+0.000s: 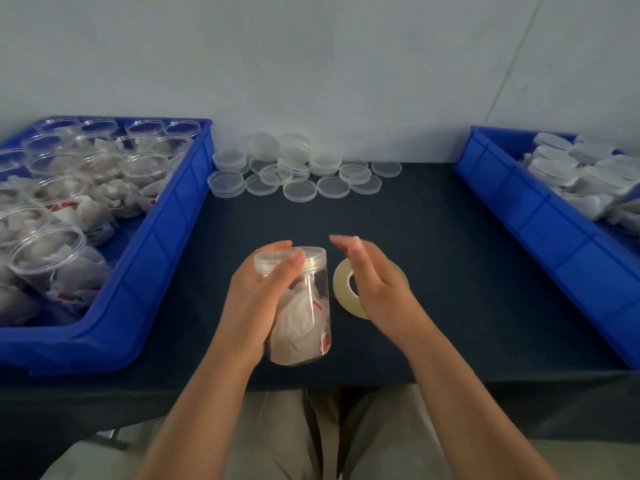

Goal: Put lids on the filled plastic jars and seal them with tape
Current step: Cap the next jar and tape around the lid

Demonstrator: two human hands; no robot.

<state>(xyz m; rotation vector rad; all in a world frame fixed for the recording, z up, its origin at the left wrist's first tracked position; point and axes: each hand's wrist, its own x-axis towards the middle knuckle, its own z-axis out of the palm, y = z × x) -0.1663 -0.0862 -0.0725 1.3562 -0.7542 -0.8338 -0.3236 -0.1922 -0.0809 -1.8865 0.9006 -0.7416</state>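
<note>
A clear plastic jar (304, 317) filled with white packets stands in the middle of the dark table, a clear lid (313, 255) on its top. My left hand (261, 299) grips the jar from its left side, thumb across the lid's edge. My right hand (367, 278) hovers just right of the jar, fingers straight, holding nothing. Under that hand a roll of clear tape (343, 289) lies flat on the table, partly hidden.
A blue bin (162, 244) at the left holds several filled jars without lids. Several loose clear lids (298, 174) lie at the table's back by the wall. A second blue bin (540, 216) at the right holds lidded jars.
</note>
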